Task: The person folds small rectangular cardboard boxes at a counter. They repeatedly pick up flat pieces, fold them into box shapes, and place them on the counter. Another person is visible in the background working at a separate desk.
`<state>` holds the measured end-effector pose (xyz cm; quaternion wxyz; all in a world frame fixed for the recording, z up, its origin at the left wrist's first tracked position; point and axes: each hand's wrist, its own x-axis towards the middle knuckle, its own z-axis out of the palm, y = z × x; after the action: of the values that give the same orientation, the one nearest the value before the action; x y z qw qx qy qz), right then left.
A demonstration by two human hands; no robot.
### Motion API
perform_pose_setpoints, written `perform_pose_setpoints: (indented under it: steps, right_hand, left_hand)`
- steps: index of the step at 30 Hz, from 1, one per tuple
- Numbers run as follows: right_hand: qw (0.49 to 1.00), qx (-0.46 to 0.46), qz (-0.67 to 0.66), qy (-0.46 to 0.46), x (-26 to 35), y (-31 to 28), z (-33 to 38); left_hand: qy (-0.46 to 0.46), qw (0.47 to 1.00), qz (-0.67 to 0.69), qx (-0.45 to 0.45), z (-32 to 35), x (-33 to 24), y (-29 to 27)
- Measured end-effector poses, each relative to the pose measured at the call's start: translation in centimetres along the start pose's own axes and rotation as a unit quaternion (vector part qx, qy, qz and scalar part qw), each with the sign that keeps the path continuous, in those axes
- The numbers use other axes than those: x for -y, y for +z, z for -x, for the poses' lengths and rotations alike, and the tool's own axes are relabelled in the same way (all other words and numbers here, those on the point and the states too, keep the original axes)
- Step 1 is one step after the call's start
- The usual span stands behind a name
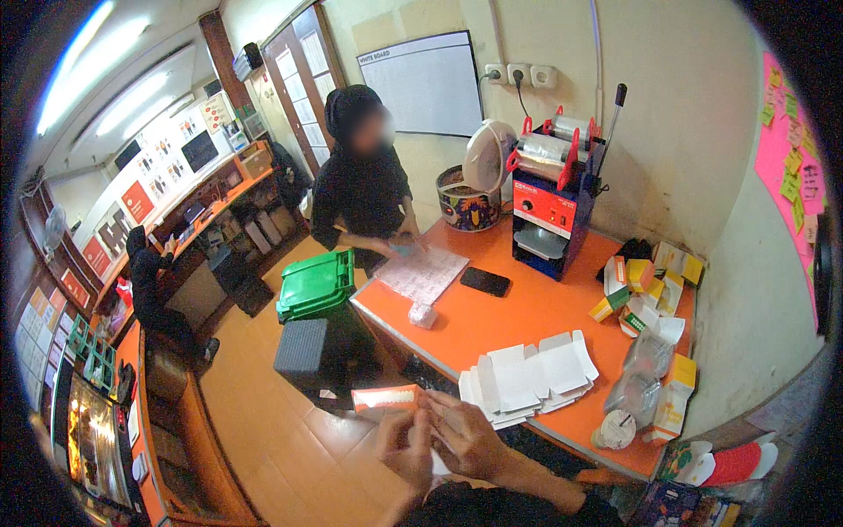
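Observation:
An orange-and-white paper box [386,398] with a wavy white edge is held up in front of me, beyond the table's near left corner. My left hand [404,446] pinches its right end with thumb and fingers. Close beside it, my right hand [470,439] has its fingers bent and closed on the same end; the exact contact is partly hidden. Flat white unfolded cartons [527,378] lie overlapped on the orange table [439,338], just beyond my right hand.
A sealing machine [553,193], a rice-cooker-like pot [468,206] and a phone [485,281] stand or lie farther back. Folded yellow-and-white boxes [654,294] and a lidded cup [614,429] sit at right. A co-worker [360,176] leans over papers [421,274] beside a green-lidded bin [316,285].

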<state>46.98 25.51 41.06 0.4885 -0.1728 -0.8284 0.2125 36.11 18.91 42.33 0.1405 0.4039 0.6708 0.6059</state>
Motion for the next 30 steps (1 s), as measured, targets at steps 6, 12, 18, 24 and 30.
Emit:
perform_pose_setpoints:
  steps: [6, 12, 18, 24, 30]
  right_hand:
    - [0.987, -0.022, 0.096, 0.124, -0.7, -0.1, 0.4]
    - [0.984, -0.077, 0.135, 0.084, -0.3, -2.2, -0.1]
    - [0.992, -0.057, 0.018, 0.112, 0.5, -3.1, -1.6]
    - [0.978, -0.099, -0.068, 0.168, -0.6, -5.3, -2.1]
    - [0.959, -0.056, -0.212, 0.182, -0.1, -4.3, -2.3]
  left_hand:
    - [0.031, 0.957, 0.239, -0.163, -2.4, 1.9, -0.3]
    - [-0.148, 0.940, 0.308, 0.006, -0.8, 2.4, 0.8]
    - [-0.090, 0.956, 0.279, -0.022, -1.1, 3.0, 0.7]
    - [0.188, 0.970, -0.062, -0.145, -0.6, 8.0, 0.5]
    - [0.193, 0.959, -0.087, -0.186, -0.1, 8.2, 1.9]
